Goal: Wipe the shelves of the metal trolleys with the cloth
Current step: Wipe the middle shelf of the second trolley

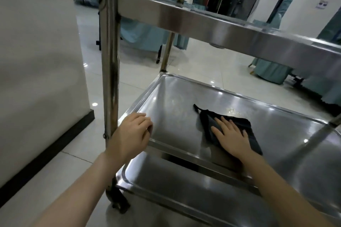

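Note:
A steel trolley with several tray shelves stands in front of me. On its middle shelf [177,96] lies a dark cloth [245,127], folded flat with one corner trailing toward the far left. My right hand [230,134] presses flat on the cloth, fingers straight and spread. My left hand [132,132] rests on the near left rim of the same shelf, fingers curled over the edge beside the upright post [110,57]. The top shelf [221,27] runs above both hands, and the bottom shelf [184,186] lies below them.
A white pillar [40,61] with a dark skirting stands close on the left. Glossy floor tiles [212,64] stretch beyond the trolley. Tables and chairs draped in teal fabric [144,35] stand behind and at the right. A trolley caster [118,202] sits near my left forearm.

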